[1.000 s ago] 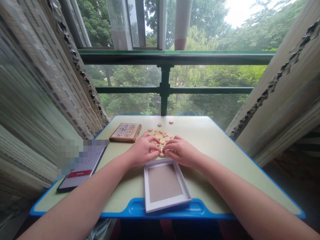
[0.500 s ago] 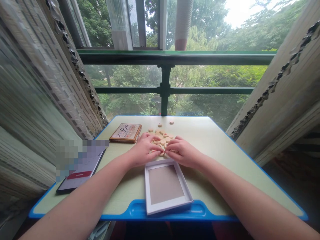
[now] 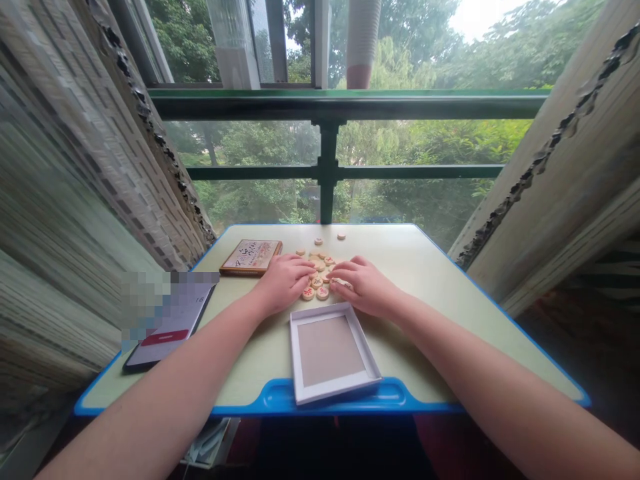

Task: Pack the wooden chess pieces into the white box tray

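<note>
Xiangqi pieces cluster mid-desk, left hand at their nine o'clock, right hand at three; I cannot tell whether either curled grip holds any. An open tray blocks six, a printed box sits at ten, a phone at eight.

Beyond the white tray, my fingers hide some round pieces; the farthest markings seem too small to read. Left of the tray, pixelation masks part of the phone.
</note>
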Available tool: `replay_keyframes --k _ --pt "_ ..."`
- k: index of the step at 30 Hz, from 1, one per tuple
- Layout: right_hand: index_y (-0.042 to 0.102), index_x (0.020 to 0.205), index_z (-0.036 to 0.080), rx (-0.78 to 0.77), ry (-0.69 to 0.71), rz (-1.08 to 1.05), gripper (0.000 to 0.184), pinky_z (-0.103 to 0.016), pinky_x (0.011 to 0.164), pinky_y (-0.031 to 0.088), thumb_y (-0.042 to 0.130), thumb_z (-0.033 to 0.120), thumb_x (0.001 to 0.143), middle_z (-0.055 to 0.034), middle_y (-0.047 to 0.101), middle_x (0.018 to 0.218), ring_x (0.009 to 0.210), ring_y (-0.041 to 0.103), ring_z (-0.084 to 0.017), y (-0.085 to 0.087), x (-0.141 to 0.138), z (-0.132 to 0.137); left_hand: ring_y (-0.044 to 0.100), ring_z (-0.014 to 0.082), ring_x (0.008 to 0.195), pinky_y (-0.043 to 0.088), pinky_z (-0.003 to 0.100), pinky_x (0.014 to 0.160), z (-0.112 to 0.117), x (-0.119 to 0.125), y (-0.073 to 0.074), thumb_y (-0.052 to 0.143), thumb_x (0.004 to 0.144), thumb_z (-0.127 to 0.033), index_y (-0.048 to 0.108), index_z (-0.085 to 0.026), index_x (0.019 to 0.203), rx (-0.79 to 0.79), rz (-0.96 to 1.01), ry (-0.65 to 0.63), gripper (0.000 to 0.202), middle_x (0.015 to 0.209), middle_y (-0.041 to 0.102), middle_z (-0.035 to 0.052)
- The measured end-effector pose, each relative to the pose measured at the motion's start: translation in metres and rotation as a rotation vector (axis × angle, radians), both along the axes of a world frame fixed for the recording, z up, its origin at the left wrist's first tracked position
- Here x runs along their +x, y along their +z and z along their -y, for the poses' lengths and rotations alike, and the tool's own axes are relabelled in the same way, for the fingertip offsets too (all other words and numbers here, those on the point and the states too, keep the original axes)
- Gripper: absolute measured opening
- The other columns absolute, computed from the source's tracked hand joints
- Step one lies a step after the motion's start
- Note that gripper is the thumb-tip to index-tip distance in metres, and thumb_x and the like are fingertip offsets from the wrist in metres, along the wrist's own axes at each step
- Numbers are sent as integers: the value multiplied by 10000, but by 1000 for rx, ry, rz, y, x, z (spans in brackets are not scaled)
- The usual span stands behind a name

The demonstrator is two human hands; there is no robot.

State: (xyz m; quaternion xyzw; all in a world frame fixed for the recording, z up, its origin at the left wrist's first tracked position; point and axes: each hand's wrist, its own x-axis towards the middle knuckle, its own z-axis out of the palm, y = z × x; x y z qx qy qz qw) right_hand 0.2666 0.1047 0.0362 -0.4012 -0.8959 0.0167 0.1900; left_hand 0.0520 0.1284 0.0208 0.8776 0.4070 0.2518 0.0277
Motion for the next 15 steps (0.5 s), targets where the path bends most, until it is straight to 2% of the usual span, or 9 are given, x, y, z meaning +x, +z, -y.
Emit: replay_keyframes --k 3,7,10,15 --pt "650 1079 192 4 -20 67 299 -359 850 378 487 318 862 -86 633 1100 926 507 -217 9 -4 -2 528 228 1083 317 442 977 -2 -2 -1 409 844 -201 667 -212 1046 13 1 11 328 1112 664 32" --pt "665 1053 184 -39 -52 167 294 -341 796 392 507 318 845 -91 657 1018 875 515 -218 20 -10 -8 536 228 1076 327 431 960 -3 -2 -2 410 845 -209 669 -218 1032 19 -10 9 320 1084 673 37" --pt "685 978 198 -76 -42 155 264 -323 790 393 497 332 850 -66 658 1003 852 518 -199 16 -12 -11 544 238 1046 343 434 928 -2 -1 -1 431 846 -236 668 -210 1025 27 -14 24 298 1075 671 53" --pt "676 887 198 -22 -51 150 228 -322 786 384 503 339 839 -61 661 963 829 504 -192 8 -6 -9 544 233 1030 349 406 910 -1 4 2 436 856 -283 686 -217 971 -12 -8 34 283 1059 664 50"
